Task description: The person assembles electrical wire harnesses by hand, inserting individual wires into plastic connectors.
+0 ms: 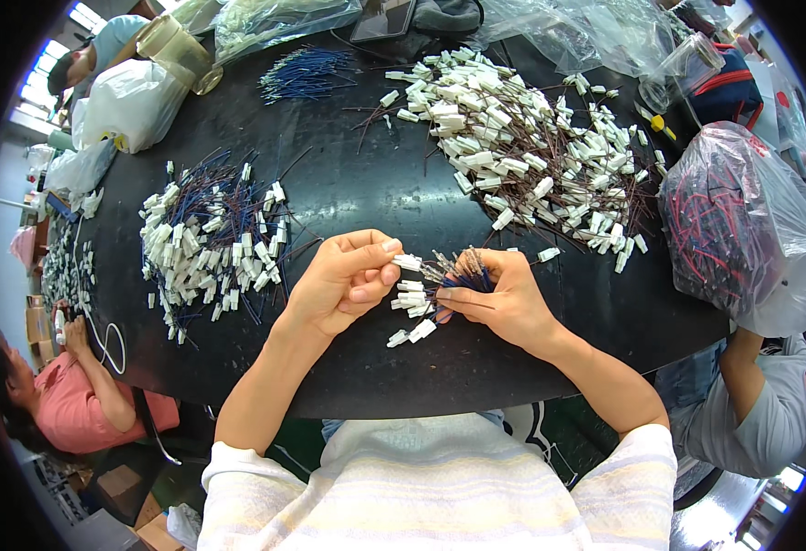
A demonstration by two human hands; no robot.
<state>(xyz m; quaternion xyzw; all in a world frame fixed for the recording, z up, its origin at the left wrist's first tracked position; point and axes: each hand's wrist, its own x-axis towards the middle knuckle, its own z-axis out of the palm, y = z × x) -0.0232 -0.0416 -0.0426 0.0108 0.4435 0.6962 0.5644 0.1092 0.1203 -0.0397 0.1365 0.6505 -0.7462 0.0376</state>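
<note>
You are at a black table whose smooth top returns a broad patch of light in front of you. Bright windows are noted at the far left, with a pale wall nearer on your left side. Beyond the table's near edge, you have a dark green floor.

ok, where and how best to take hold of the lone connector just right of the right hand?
Pinch the connector by its white block's long sides, probably from above: it lies apart from the big pile and right hand.
</note>
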